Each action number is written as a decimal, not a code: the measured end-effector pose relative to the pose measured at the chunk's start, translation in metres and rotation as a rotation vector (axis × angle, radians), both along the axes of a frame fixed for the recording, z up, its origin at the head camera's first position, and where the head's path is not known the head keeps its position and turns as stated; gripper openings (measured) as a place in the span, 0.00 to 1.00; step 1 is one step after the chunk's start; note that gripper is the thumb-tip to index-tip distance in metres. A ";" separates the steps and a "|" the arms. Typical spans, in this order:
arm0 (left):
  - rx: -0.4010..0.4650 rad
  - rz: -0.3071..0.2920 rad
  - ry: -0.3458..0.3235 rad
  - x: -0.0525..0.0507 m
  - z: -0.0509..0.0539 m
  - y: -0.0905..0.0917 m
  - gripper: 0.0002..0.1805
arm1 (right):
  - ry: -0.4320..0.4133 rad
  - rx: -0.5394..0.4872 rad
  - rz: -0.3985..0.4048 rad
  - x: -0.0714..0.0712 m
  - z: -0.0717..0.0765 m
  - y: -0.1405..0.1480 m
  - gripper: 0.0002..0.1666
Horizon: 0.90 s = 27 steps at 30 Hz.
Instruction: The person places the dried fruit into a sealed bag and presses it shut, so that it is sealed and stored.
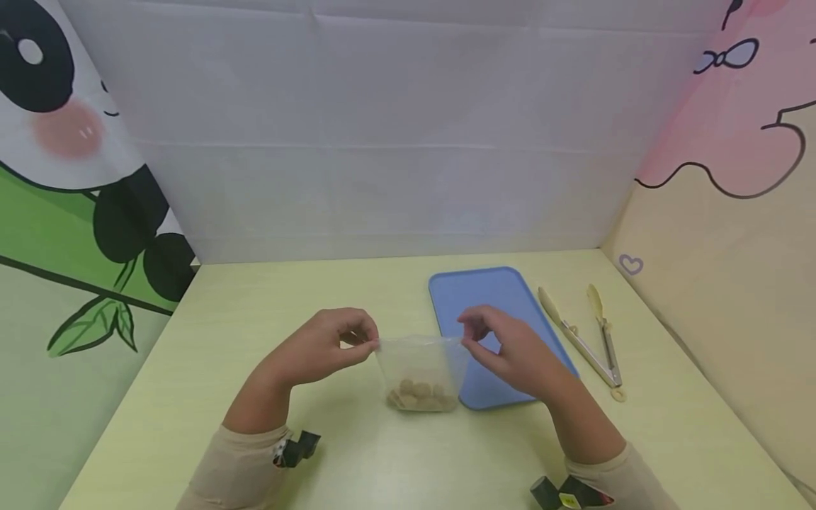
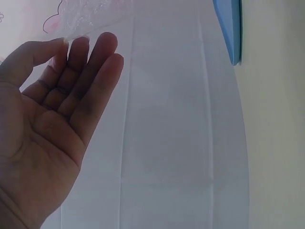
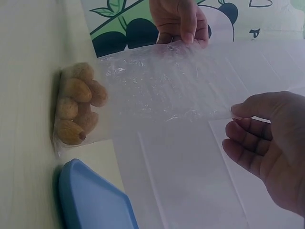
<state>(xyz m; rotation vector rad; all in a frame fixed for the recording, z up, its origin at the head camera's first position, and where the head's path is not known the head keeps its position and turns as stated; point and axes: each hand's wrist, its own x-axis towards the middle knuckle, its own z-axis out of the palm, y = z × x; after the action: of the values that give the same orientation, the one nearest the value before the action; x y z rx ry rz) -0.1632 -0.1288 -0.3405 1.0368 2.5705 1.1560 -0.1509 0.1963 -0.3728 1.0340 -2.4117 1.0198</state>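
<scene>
A clear plastic bag [image 1: 421, 365] stands upright on the table between my hands. Several brown, rounded pieces, like nuts or dried fruit [image 3: 78, 102], are gathered at its bottom. My left hand [image 1: 331, 343] pinches the bag's upper left corner between thumb and forefinger. At the opposite upper corner, my right hand [image 1: 510, 350] pinches the film the same way. In the left wrist view, the left hand [image 2: 62, 105] has its other fingers spread loosely away from the film. The right wrist view shows the right hand [image 3: 271, 143] at the bag's top edge.
A blue tray [image 1: 491, 290] lies right of the bag, partly behind my right hand. Tongs [image 1: 586, 350] with cream-coloured tips rest spread apart at the tray's right. A white sheet [image 1: 395, 134] hangs behind the pale table [image 1: 287, 283], with printed cartoon panels at both sides.
</scene>
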 end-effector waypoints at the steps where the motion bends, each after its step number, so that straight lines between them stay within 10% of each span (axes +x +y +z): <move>1: -0.007 0.002 0.014 0.000 0.000 0.000 0.02 | 0.005 0.003 -0.003 0.000 0.000 0.000 0.18; 10: -0.006 -0.011 0.073 0.001 -0.001 0.004 0.03 | 0.109 0.024 0.019 0.000 -0.002 -0.001 0.11; 27: 0.003 -0.012 0.070 0.002 -0.003 0.009 0.04 | -0.102 0.010 0.035 -0.001 0.001 0.003 0.04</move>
<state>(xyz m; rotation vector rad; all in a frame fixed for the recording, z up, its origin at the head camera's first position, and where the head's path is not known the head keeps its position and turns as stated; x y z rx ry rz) -0.1609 -0.1195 -0.3437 1.1113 2.6120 1.1409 -0.1516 0.1990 -0.3722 1.0550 -2.4897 1.0989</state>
